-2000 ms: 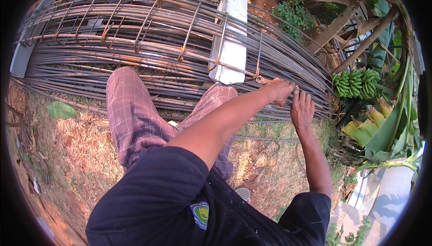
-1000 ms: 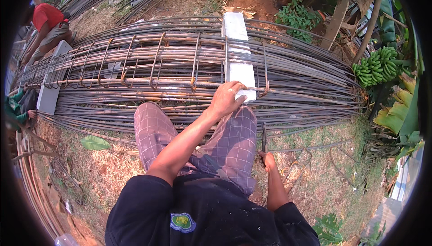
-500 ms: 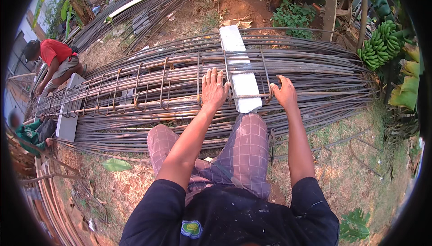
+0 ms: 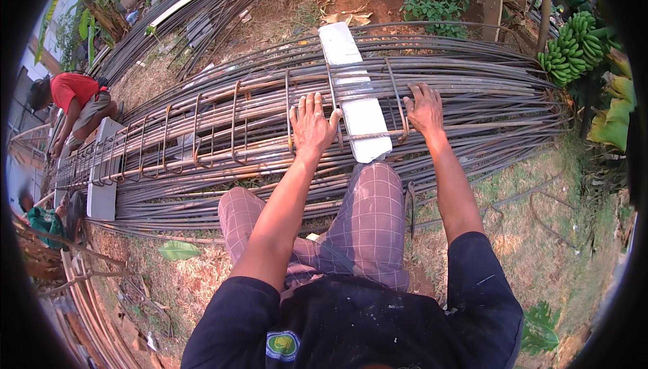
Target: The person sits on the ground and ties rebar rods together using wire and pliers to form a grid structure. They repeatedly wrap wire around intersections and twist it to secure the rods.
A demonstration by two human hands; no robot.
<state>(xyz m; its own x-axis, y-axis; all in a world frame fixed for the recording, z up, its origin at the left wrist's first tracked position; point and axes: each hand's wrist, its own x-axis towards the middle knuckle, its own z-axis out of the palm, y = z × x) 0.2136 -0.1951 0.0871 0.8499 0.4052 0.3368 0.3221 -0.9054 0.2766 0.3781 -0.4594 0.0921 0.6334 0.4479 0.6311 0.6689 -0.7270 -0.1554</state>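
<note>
2 hands flat on 1 rebar cage (image 4: 223, 133), left hand (image 4: 312, 126) fingers spread, right hand (image 4: 424, 109) fingers apart, 1 white plank (image 4: 354, 92) between them, 2 other people at far left.

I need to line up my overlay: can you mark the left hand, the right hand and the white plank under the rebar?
left hand (image 4: 312, 124), head view, back of the hand.
right hand (image 4: 424, 108), head view, back of the hand.
white plank (image 4: 365, 116), head view, bare middle stretch between both hands.

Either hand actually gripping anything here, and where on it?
Nothing gripped. Left hand lies flat, fingers spread, on the rebar cage beside the white block. Right hand rests on a stirrup; curl unclear.
</note>
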